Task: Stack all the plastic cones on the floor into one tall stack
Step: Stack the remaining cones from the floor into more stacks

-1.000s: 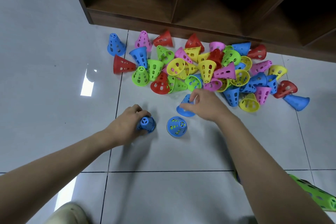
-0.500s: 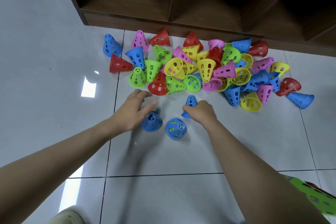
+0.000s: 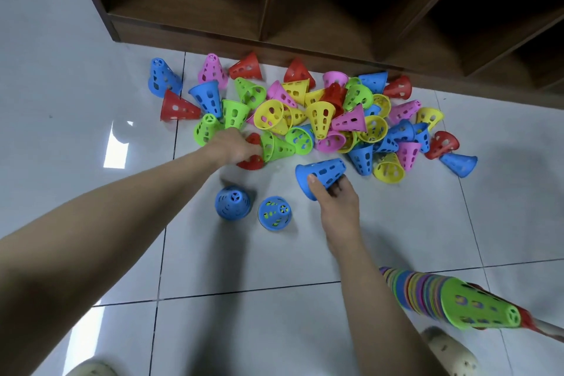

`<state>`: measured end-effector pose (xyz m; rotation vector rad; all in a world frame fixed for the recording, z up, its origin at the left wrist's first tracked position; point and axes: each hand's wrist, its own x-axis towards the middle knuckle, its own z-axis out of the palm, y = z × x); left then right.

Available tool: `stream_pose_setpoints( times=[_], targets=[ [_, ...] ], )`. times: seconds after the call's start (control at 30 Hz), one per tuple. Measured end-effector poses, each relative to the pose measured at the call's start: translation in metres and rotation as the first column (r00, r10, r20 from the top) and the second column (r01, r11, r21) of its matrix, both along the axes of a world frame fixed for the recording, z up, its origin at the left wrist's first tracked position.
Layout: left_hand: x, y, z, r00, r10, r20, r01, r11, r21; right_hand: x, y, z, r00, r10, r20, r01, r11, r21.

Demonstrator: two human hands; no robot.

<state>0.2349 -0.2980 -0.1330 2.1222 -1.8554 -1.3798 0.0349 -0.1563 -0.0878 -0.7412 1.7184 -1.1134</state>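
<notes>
Blue plastic formed the cone [image 3: 322, 174] pinched by the right hand [image 3: 335, 201], thumb on the flared rim, fingers curled beneath. Its long axis lay nearly level, rim toward the left, tip toward the pile [image 3: 320, 119] by the shelf unit [image 3: 274, 36]. Two upright blue cones [image 3: 232, 202] [image 3: 274, 212] stood on the floor tiles [image 3: 244, 259] just left of that grip, nearer the right hand. The left hand [image 3: 233, 145] gripped a red cone [image 3: 251, 159] at the pile's near edge. A tall stack [image 3: 442, 296] lay lower right.
</notes>
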Motion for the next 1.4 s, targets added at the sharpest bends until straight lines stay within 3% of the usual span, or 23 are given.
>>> stream_pose_setpoints(
  times=[0.23,0.37,0.47,0.7,0.93,1.07,1.13,1.23,1.3,1.4],
  targets=[
    [0.043,0.054,0.013,0.965,0.170,-0.198,-0.162,0.985,0.054,0.009,0.013,-0.010,0.993,0.063,-0.100,-0.066,0.998,-0.024],
    [0.062,0.087,0.032,0.878,0.297,-0.377,-0.353,0.931,-0.090,0.025,0.025,-0.025,0.972,0.138,-0.191,-0.145,0.989,-0.025],
    [0.066,0.107,0.039,0.827,0.276,-0.490,-0.415,0.888,-0.198,0.031,0.032,-0.038,0.924,0.230,-0.306,-0.230,0.973,0.038],
    [0.059,0.128,0.021,0.899,-0.086,-0.429,-0.103,0.911,-0.399,0.029,0.040,-0.056,0.853,0.332,-0.402,-0.301,0.943,0.141],
    [0.055,0.128,0.008,0.916,-0.122,-0.383,-0.052,0.909,-0.413,0.027,0.040,-0.072,0.849,0.345,-0.399,-0.324,0.938,0.120],
    [0.056,0.127,-0.003,0.932,-0.144,-0.331,-0.004,0.913,-0.407,0.029,0.028,-0.059,0.813,0.439,-0.384,-0.407,0.898,0.165],
    [0.057,0.126,-0.007,0.942,-0.171,-0.290,0.050,0.923,-0.382,0.030,0.018,-0.047,0.823,0.379,-0.422,-0.370,0.923,0.109],
    [0.061,0.123,-0.009,0.930,-0.235,-0.284,0.139,0.937,-0.320,0.028,-0.004,-0.036,0.871,0.139,-0.472,-0.171,0.985,-0.027],
    [0.061,0.117,-0.005,0.920,-0.230,-0.317,0.139,0.948,-0.286,0.024,-0.026,-0.036,0.879,0.086,-0.469,-0.076,0.996,0.039],
    [0.057,0.094,0.001,0.926,-0.176,-0.333,0.054,0.937,-0.345,0.020,-0.056,-0.044,0.839,0.300,-0.454,-0.192,0.944,0.270]
  ],
)
